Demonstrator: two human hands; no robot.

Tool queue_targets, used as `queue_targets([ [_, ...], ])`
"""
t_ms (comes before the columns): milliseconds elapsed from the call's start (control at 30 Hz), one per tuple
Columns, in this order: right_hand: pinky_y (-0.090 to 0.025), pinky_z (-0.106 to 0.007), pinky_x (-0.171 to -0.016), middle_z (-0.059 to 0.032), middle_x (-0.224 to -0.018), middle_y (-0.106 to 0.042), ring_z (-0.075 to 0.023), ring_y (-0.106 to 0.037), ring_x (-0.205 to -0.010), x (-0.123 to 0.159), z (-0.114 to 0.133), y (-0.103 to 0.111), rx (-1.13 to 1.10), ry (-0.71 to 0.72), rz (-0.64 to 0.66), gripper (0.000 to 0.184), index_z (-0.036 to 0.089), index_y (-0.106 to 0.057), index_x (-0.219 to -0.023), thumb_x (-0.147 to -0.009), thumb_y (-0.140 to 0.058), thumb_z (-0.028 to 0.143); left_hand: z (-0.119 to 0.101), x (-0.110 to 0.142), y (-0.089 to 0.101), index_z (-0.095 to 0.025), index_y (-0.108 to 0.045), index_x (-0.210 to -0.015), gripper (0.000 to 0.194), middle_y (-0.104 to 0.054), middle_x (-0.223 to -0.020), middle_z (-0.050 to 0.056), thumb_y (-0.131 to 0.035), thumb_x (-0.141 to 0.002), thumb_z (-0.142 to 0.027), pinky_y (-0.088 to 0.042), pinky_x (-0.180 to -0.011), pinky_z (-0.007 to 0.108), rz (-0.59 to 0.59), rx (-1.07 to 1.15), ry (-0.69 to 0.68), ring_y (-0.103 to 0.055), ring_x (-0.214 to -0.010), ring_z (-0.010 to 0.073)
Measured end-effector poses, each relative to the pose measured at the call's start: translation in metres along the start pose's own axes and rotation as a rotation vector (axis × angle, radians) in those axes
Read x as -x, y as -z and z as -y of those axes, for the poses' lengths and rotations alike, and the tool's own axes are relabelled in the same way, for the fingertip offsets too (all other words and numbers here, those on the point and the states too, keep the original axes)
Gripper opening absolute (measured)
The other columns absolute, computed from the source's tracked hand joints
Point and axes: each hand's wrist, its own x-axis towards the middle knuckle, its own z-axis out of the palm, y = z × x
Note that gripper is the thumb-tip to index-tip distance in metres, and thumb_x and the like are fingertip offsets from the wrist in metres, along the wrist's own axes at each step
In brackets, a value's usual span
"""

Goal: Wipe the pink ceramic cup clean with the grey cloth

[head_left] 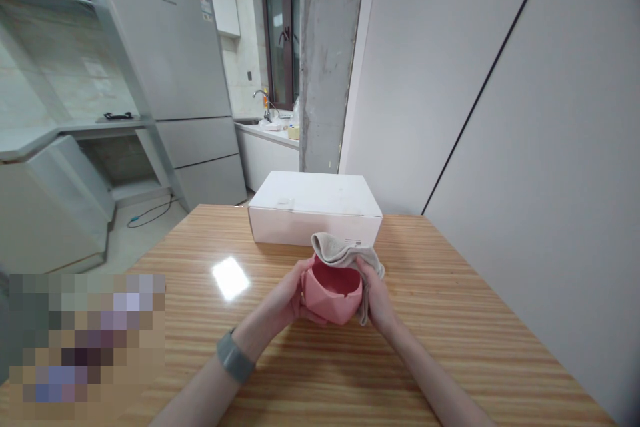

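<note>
A pink faceted cup [333,293] is held just above the wooden table [450,320], its open mouth tilted toward me. My left hand [287,297] grips its left side, fingers wrapped round the wall. My right hand [377,297] is closed on a beige cloth [343,250], which drapes over the cup's far rim and down its right side. A grey band [235,358] sits on my left wrist.
A closed white box [315,207] lies on the table just behind the cup. A white wall runs along the table's right side. A fridge [180,73] and kitchen counters stand beyond, to the left. A blurred patch covers the table's near left corner.
</note>
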Motion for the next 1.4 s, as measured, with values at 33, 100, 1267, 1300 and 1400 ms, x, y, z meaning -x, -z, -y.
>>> queue_targets([
  [33, -0.050, -0.040, -0.089, -0.0016, -0.089, -0.074, -0.0272, -0.066, -0.096, 0.001, 0.001, -0.001, -0.020, -0.013, 0.022, 0.034, 0.023, -0.072, -0.093, -0.075, -0.063, 0.050, 0.001, 0.000, 0.000, -0.011, -0.061, -0.114, 0.054, -0.071, -0.093, 0.014, -0.046, -0.084, -0.053, -0.057, -0.048, 0.031, -0.015, 0.002, -0.013, -0.068, -0.065, 0.0214],
  [100, -0.048, -0.039, -0.092, -0.0015, -0.093, -0.074, -0.0251, -0.065, -0.099, 0.005, 0.002, -0.003, -0.058, -0.029, 0.051, 0.032, 0.024, -0.071, -0.094, -0.077, -0.061, 0.050, 0.003, -0.001, 0.000, -0.011, -0.060, -0.115, 0.052, -0.071, -0.092, 0.014, -0.050, -0.083, -0.051, -0.058, -0.051, 0.034, -0.057, 0.015, -0.047, -0.068, -0.066, 0.0230],
  [1267, -0.037, -0.033, -0.104, 0.0017, -0.098, -0.071, -0.0186, -0.057, -0.112, 0.019, -0.010, -0.006, 0.044, 0.103, -0.108, 0.028, 0.027, -0.068, -0.099, -0.078, -0.065, 0.046, 0.016, -0.002, -0.009, -0.011, -0.062, -0.105, 0.034, -0.071, -0.094, 0.011, -0.060, -0.081, -0.035, -0.054, -0.067, 0.027, -0.043, 0.131, -0.373, -0.066, -0.079, 0.0188],
  [1300, -0.039, -0.033, -0.103, 0.0015, -0.097, -0.071, -0.0192, -0.058, -0.110, 0.017, -0.009, -0.004, 0.047, 0.101, -0.113, 0.028, 0.027, -0.068, -0.098, -0.078, -0.065, 0.047, 0.014, -0.001, -0.010, -0.012, -0.062, -0.109, 0.035, -0.070, -0.099, 0.012, -0.060, -0.081, -0.034, -0.054, -0.069, 0.028, -0.016, 0.135, -0.360, -0.066, -0.083, 0.0197],
  [1400, -0.045, -0.034, -0.095, 0.0011, -0.094, -0.073, -0.0227, -0.062, -0.102, 0.007, -0.002, 0.006, 0.035, 0.031, -0.115, 0.027, 0.025, -0.071, -0.090, -0.074, -0.067, 0.047, 0.009, 0.002, -0.011, -0.013, -0.060, -0.115, 0.043, -0.068, -0.104, 0.013, -0.055, -0.084, -0.042, -0.056, -0.066, 0.030, 0.021, 0.111, -0.233, -0.066, -0.082, 0.0205],
])
